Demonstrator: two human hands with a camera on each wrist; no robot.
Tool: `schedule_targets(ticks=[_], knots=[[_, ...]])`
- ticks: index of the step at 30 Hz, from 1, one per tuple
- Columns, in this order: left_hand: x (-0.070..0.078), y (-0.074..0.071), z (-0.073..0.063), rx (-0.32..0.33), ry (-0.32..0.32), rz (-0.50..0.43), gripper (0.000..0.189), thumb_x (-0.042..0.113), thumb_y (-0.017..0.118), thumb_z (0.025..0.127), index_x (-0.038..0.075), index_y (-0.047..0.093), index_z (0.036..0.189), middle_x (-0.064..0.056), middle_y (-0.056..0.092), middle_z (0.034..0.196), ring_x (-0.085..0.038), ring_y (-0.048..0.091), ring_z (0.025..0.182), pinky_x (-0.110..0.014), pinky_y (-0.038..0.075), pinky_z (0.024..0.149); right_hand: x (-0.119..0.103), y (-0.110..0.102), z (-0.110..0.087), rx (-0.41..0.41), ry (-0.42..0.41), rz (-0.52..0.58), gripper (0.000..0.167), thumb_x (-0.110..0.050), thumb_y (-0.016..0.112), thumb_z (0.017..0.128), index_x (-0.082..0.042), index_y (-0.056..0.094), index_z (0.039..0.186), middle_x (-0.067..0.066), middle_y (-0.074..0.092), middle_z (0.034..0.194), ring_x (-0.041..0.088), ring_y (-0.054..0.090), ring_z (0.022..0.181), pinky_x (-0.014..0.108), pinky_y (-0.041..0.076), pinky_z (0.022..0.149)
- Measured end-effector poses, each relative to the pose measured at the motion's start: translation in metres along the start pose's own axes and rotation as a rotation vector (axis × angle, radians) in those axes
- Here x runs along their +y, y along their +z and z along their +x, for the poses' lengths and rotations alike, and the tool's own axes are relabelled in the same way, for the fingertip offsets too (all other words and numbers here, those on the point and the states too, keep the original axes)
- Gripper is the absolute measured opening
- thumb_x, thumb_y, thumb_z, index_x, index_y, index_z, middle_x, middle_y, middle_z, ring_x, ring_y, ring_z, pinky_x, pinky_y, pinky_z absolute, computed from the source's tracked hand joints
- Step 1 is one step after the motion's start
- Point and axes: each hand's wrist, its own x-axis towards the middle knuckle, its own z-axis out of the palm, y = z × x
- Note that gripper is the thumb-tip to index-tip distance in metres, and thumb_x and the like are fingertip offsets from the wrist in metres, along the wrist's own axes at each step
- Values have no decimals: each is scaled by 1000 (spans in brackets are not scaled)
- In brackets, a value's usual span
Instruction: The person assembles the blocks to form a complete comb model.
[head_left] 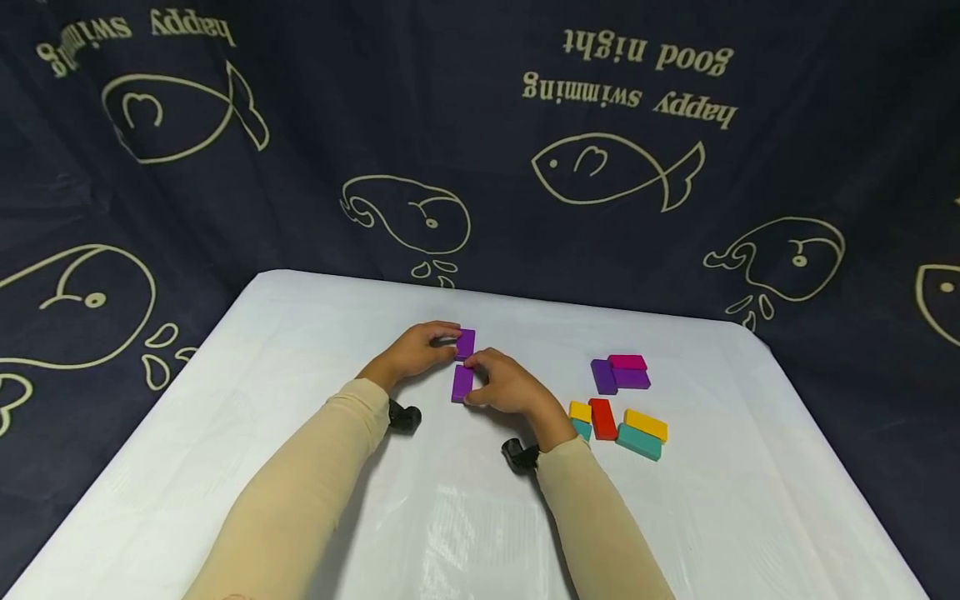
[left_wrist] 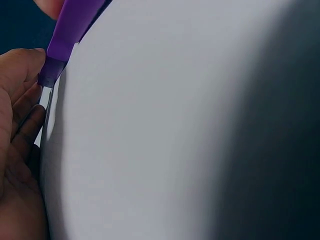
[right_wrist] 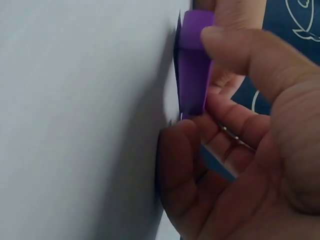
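Observation:
Two purple blocks lie in a line on the white table, one behind the other with a small gap between them. My left hand (head_left: 415, 351) reaches in from the left and pinches the far purple block (head_left: 466, 343) between thumb and fingers. The near purple block (head_left: 462, 383) is pinched along its right side by my right hand (head_left: 508, 383), thumb at its near end and fingers at its far end. In the right wrist view, the thumb and curled fingers close around a purple block (right_wrist: 194, 77). The left wrist view has fingertips at the end of a purple block (left_wrist: 62, 42).
To the right on the table (head_left: 720, 500) are a dark purple block (head_left: 603, 377), a magenta block (head_left: 627, 362) and a purple block (head_left: 632, 380), grouped together. Nearer lie a red block (head_left: 602, 419), yellow blocks (head_left: 646, 425) and teal blocks (head_left: 639, 442). A dark printed cloth (head_left: 480, 125) hangs behind.

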Motion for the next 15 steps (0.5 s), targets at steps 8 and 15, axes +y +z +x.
schedule_targets(ticks=[8,15], knots=[[-2,0,2,3,7,22,39,15,66,94,2,64,130,-9,53,144,-28,41,139,-42,28,117,0,1,2,1,26,27,52,-11,81,81,-6,60,128,13,58,123,27,52,114,44,43,103],[-1,1,1,0,-5,9,40,16,67,93,3,64,130,-8,53,145,-27,41,139,-41,27,117,5,2,2,8,39,73,53,-11,80,82,-7,59,131,14,58,124,28,53,116,46,42,105]])
